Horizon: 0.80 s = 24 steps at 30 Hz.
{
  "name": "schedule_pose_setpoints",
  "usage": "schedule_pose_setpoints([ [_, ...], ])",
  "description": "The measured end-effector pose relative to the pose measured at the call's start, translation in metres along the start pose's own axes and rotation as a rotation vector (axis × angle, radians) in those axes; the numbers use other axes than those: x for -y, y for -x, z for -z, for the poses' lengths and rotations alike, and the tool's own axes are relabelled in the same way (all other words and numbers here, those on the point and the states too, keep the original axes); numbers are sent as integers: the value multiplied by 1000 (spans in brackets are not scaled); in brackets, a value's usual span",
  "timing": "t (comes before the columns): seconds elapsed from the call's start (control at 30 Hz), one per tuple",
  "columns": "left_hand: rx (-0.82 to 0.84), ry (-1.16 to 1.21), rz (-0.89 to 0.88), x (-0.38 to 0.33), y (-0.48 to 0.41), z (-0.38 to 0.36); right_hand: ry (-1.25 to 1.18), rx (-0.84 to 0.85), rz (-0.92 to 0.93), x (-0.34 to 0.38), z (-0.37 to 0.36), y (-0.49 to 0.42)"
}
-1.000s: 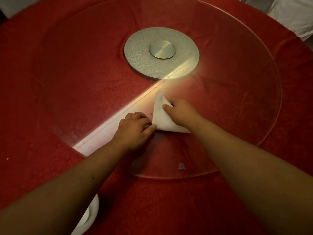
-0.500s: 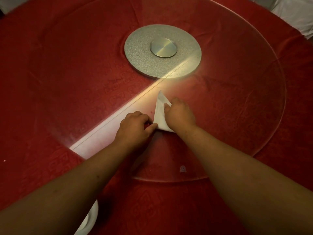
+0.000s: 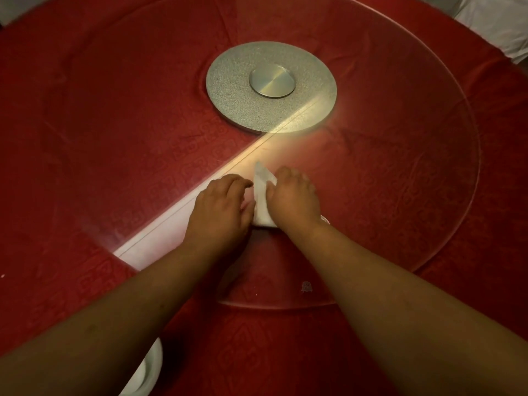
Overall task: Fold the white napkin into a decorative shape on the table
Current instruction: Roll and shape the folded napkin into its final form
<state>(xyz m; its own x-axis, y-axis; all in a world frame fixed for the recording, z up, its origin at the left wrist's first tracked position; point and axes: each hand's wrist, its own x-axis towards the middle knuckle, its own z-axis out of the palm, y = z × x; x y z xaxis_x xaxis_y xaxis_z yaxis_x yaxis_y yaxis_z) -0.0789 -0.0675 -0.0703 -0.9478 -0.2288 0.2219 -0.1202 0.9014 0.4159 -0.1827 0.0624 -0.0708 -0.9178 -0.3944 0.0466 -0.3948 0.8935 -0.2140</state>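
Observation:
The white napkin (image 3: 261,192) lies on the glass turntable (image 3: 400,172) as a narrow folded strip with a pointed tip facing away from me. My left hand (image 3: 221,208) presses against its left side, fingers curled. My right hand (image 3: 295,201) covers its right side and holds the fold down. Only the middle strip and the near end of the napkin show between the two hands; a small white bit peeks out beside my right wrist.
A silver round hub (image 3: 271,84) sits at the turntable's centre, beyond the napkin. The round table wears a red patterned cloth (image 3: 85,138). A white dish (image 3: 148,370) pokes out under my left forearm at the near edge. White chair covers (image 3: 491,21) stand at the far right.
The napkin has gone from a wide triangle to a narrow strip. My right hand moved left over it, closing in on my left hand, which shifted slightly.

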Motion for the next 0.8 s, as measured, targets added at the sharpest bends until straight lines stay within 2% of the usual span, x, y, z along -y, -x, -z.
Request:
schedule_pose_setpoints([
  [0.07,-30,-30,-118,5,-1,3,-51,12,226,4,-2,12],
  [0.13,83,-25,-146,10,1,2,-44,16,405,9,-3,26],
  [0.17,153,-17,-122,13,3,1,-38,9,434,10,-5,31],
  [0.3,314,-64,-34,29,13,-6,35,75,298,5,-10,36],
  [0.47,319,-127,-35,29,13,-7,102,104,123,-39,-10,37],
  [0.63,363,-186,7,22,11,-8,110,81,85,-49,2,44],
  [0.7,358,-209,23,17,10,-9,59,41,107,-39,7,52],
  [0.8,357,-226,41,12,14,-10,-28,25,336,-11,3,80],
])
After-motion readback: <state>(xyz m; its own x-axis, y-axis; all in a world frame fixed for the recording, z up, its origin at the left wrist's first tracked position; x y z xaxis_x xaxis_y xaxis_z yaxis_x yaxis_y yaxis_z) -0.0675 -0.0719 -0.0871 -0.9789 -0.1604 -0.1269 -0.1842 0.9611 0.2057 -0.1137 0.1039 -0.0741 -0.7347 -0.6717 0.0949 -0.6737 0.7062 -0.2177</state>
